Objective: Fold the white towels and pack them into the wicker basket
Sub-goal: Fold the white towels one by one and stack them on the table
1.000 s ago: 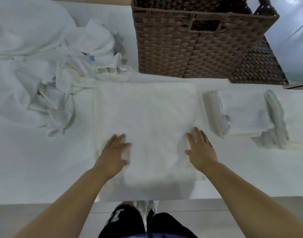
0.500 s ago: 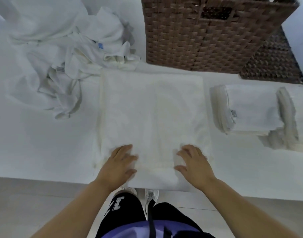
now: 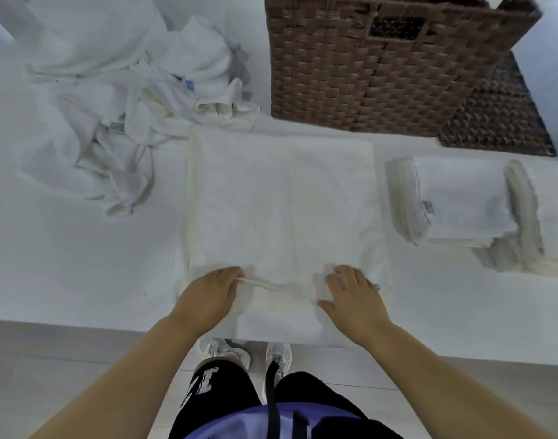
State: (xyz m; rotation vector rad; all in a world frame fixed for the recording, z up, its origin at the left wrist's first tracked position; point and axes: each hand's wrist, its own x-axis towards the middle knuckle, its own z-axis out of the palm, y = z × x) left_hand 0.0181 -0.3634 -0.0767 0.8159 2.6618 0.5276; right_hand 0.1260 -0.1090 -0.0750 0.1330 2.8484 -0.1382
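Progress, as I read it: approx halfway. Done: a neat stack of folded white towels (image 3: pixel 455 201) lies toward the right edge of the flat white desk (image 3: pixel 65 264). A second folded white stack (image 3: pixel 534 223) touches it on the right and is partly cut off by the frame.

Left to do: the crumpled heap of unfolded white towels (image 3: pixel 128 99) at the far-left corner. Nothing is visibly packed. The inside of the brown woven wicker basket (image 3: pixel 382 74) isn't in view, so can't tell if it holds anything. The basket stands at the far edge, right of centre, w/ a darker woven piece (image 3: pixel 499 122) just beside it on the right (lid or mat, can't tell).

In work now: a large flat white towel (image 3: pixel 280 201), already down to a squarish panel. It is spread mid-desk, far edge close to the basket's foot, near edge hanging a bit over the desk's near edge.

- Left hand (image 3: pixel 208 299): on the towel's near-left part, fingers curled round a raised strip of hem.
- Right hand (image 3: pixel 350 299): on the near-right part, fingers bent down into the cloth, pinching a small ruck.

Both hands grip the near end, and the rest of the towel stretches away from them toward the basket. Prob. next: bring the near end up and over to the far edge, then stack it. Packing not yet begun, as far as the view shows.
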